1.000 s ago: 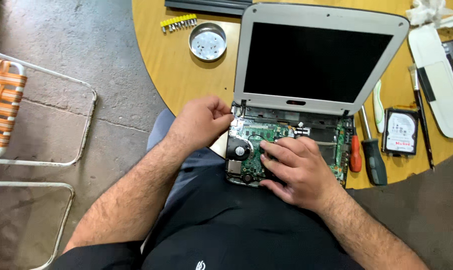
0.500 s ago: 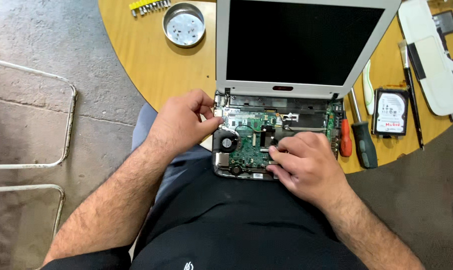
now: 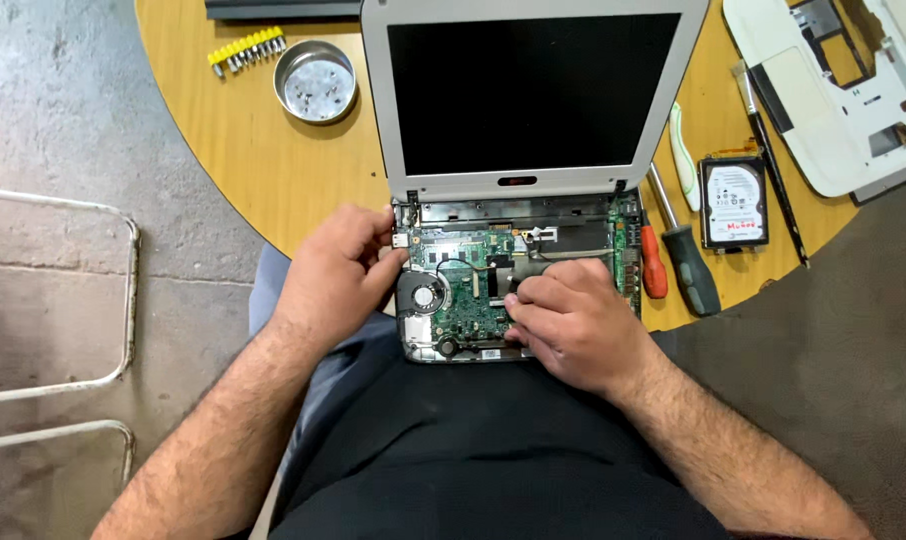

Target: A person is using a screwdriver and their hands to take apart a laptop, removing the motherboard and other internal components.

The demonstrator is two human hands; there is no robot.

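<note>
An opened small laptop (image 3: 533, 95) with a grey lid and dark screen rests half on a round wooden table (image 3: 253, 150), half on my lap. Its base has no cover, so the green circuit board (image 3: 463, 285) and a round fan (image 3: 423, 297) are exposed. My left hand (image 3: 338, 270) grips the left edge of the base by the hinge. My right hand (image 3: 573, 320) lies on the board's right half, fingertips pressed down on a part near the middle. What sits under those fingers is hidden.
Right of the laptop lie a red-handled screwdriver (image 3: 655, 270), a black-handled screwdriver (image 3: 688, 270), a bare hard drive (image 3: 733, 200) and a white laptop cover (image 3: 823, 90). A metal dish with screws (image 3: 316, 80) and a yellow bit strip (image 3: 245, 48) sit at the left. A metal chair frame (image 3: 123, 290) stands on the floor.
My view has shifted, so the laptop sits higher in frame. Both hands stay on the base; the right hand's fingers have moved slightly up and left on the board.
</note>
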